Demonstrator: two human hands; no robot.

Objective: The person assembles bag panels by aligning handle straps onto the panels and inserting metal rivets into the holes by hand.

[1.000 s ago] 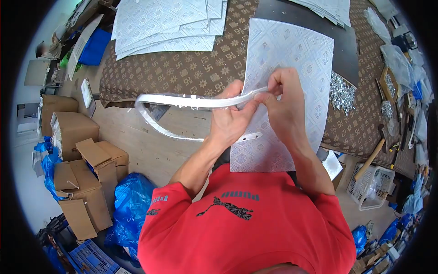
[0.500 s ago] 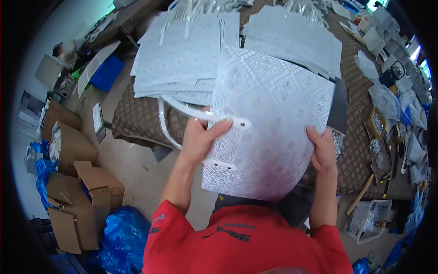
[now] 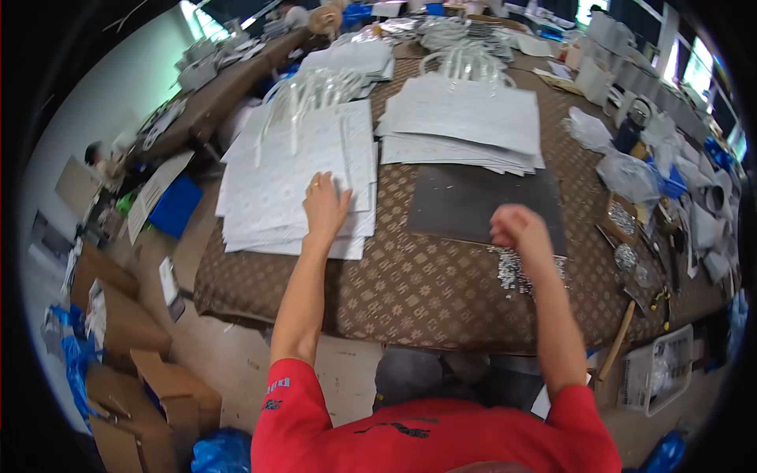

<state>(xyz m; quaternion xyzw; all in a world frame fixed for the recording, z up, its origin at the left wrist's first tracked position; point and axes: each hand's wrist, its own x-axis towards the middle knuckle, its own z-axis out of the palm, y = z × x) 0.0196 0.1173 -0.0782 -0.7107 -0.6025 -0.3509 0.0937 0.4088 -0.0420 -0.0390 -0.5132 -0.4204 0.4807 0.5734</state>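
Workshop table with stacks all over it, hands well apart

Brown patterned cover on the tabletop, and way more stacks running off toward the far edge. Closest to the near left corner is the left stack, pale patterned sheets piled a bit crooked, with white strap handles bunched at the far end. The sheets look longer going near to far, though the lens bends things so don't quote me.

What matters is who's close to what. Left hand is right over that stack, toward its right edge, fingers pointing at the far end and the handles. It's nearer than the right by a lot. Fingers are loosely spread, thumb out to the side, nothing gripped that I can see. Can't tell if it's pressing on the top sheet or just above it.

Right hand is over the dark mat, near the mat's near right corner, with small metal bits spilled just off the near edge. Fingers are curled in, but it's blurry, so no clue how tight or whether there's something pinched in there. The right stack sits past the mat's far edge.
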